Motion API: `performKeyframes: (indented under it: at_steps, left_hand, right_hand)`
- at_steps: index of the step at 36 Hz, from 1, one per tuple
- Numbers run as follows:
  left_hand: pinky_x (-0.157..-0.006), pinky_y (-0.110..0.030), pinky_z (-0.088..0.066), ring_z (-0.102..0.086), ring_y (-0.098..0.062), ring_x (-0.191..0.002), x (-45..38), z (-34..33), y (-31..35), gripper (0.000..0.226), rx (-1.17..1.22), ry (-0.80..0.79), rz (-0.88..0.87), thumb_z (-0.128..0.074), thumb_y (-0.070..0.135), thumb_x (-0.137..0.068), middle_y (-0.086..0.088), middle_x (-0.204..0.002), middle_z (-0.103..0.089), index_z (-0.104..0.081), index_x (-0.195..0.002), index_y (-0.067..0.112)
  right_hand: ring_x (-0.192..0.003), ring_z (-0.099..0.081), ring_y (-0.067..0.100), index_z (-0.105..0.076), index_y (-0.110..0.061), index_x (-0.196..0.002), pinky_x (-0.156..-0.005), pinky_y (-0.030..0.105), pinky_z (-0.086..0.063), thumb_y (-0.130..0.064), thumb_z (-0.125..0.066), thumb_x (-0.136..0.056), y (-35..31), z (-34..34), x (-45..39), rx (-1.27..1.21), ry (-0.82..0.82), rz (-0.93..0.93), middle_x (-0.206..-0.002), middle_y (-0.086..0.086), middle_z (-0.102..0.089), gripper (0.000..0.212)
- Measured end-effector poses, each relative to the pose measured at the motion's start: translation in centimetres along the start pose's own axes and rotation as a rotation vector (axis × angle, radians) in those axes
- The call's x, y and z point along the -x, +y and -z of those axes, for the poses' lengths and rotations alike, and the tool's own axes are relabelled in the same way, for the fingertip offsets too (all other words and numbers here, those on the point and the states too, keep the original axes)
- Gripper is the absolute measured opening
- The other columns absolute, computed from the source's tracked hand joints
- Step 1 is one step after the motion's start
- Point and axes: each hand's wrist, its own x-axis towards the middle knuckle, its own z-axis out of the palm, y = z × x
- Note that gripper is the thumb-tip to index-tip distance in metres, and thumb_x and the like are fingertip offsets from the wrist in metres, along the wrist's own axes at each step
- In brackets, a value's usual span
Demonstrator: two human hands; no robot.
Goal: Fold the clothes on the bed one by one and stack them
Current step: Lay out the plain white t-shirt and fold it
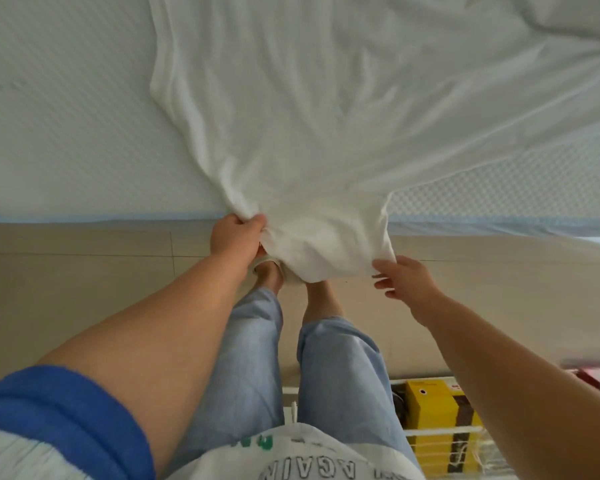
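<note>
Left hand (234, 235) grips a bunched edge of the white garment (312, 133), which spreads away over the bed (66, 133) beyond it. Right hand (404, 277), fingers relaxed and apart, just touches the hanging corner.

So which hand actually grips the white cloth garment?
The left hand, bunching the white cloth garment at the bed's edge; the right hand is open beside its hanging corner.

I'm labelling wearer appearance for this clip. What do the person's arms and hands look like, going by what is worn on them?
Both forearms are bare. The left hand and right hand wear no gloves; no rings, watch or bracelet show. A blue short sleeve covers the left upper arm. The right arm's sleeve is out of frame.
</note>
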Motion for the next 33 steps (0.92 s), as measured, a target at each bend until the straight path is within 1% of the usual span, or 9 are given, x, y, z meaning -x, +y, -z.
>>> performKeyframes:
  at_steps: [3,6,10,12,16,19,24,29,33]
  left_hand:
    - [-0.068,-0.033,-0.054,-0.061,-0.021,-0.056,0.0,0.5,-0.1,0.021,-0.086,-0.028,0.008,-0.063,0.03,-0.085,-0.005,-0.068,-0.063,-0.065,-0.08,0.009]
    - [-0.07,-0.032,-0.05,-0.062,-0.023,-0.064,0.0,1.4,0.8,0.025,-0.215,-0.019,-0.04,-0.061,0.037,-0.084,-0.005,-0.072,-0.063,-0.062,-0.072,0.015]
    - [-0.048,-0.024,-0.033,-0.051,-0.015,-0.057,0.7,3.7,3.8,0.028,-0.374,0.057,-0.143,-0.06,0.039,-0.082,0.0,-0.064,-0.056,-0.057,-0.066,0.017]
    - [-0.046,-0.025,-0.028,-0.051,-0.019,-0.059,1.2,5.1,5.9,0.026,-0.391,0.096,-0.19,-0.057,0.033,-0.084,-0.002,-0.063,-0.055,-0.058,-0.07,0.011]
    - [-0.059,-0.029,-0.039,-0.061,-0.027,-0.077,2.1,7.1,10.7,0.019,-0.294,0.063,-0.299,-0.056,0.028,-0.083,-0.007,-0.075,-0.064,-0.057,-0.07,0.014]
    - [-0.066,-0.03,-0.043,-0.062,-0.024,-0.08,1.8,7.6,14.8,0.015,-0.303,0.049,-0.391,-0.058,0.026,-0.083,-0.004,-0.077,-0.064,-0.056,-0.07,0.019]
    - [-0.076,-0.031,-0.045,-0.06,-0.025,-0.089,-1.2,7.4,20.9,0.012,-0.392,0.102,-0.456,-0.059,0.028,-0.085,-0.004,-0.093,-0.065,-0.062,-0.088,0.017]
    - [-0.078,-0.026,-0.038,-0.057,-0.023,-0.1,-3.9,7.2,25.1,0.017,-0.481,0.181,-0.449,-0.058,0.03,-0.087,-0.002,-0.106,-0.062,-0.06,-0.1,0.02]
    - [-0.083,-0.028,-0.035,-0.054,-0.024,-0.11,-5.1,7.1,27.9,0.036,-0.514,0.224,-0.406,-0.059,0.032,-0.086,-0.002,-0.119,-0.059,-0.056,-0.12,0.02]
  right_hand:
    - [-0.084,-0.059,0.019,-0.056,-0.016,-0.104,-0.071,0.03,-0.043,-0.03,-0.061,-0.087,0.4,-0.1,0.0,0.267,0.157,0.044,-0.092,0.001,-0.061,0.022]
    - [-0.088,-0.056,0.017,-0.055,-0.017,-0.118,-0.071,0.027,-0.038,-0.033,-0.059,-0.087,-1.1,0.2,0.8,0.355,0.229,0.103,-0.1,-0.003,-0.059,0.034]
    - [-0.086,-0.055,0.016,-0.059,-0.018,-0.113,-0.062,0.024,-0.035,-0.032,-0.057,-0.088,-4.9,0.9,2.1,0.432,0.227,0.188,-0.096,-0.004,-0.061,0.029]
    - [-0.085,-0.056,0.016,-0.061,-0.019,-0.107,-0.064,0.024,-0.036,-0.03,-0.058,-0.088,-7.1,1.1,2.9,0.423,0.23,0.226,-0.091,-0.005,-0.062,0.022]
    - [-0.088,-0.061,0.021,-0.061,-0.022,-0.09,-0.073,0.028,-0.043,-0.028,-0.061,-0.087,-11.9,1.4,3.8,0.357,0.191,0.292,-0.082,-0.004,-0.063,0.006]
    - [-0.079,-0.062,0.017,-0.063,-0.021,-0.091,-0.065,0.027,-0.043,-0.029,-0.062,-0.087,-15.9,1.3,3.6,0.339,0.144,0.345,-0.079,-0.005,-0.063,0.009]
    - [-0.078,-0.062,0.018,-0.062,-0.022,-0.082,-0.073,0.033,-0.048,-0.026,-0.064,-0.085,-23.3,1.4,1.4,0.316,0.06,0.405,-0.08,0.0,-0.065,0.006]
    - [-0.087,-0.063,0.023,-0.062,-0.016,-0.096,-0.081,0.038,-0.05,-0.026,-0.063,-0.086,-30.9,2.4,-1.3,0.367,0.022,0.474,-0.095,0.007,-0.067,0.015]
    - [-0.087,-0.055,0.016,-0.051,-0.017,-0.121,-0.069,0.025,-0.039,-0.032,-0.062,-0.085,-35.9,2.9,-2.6,0.509,0.115,0.582,-0.1,-0.002,-0.059,0.041]
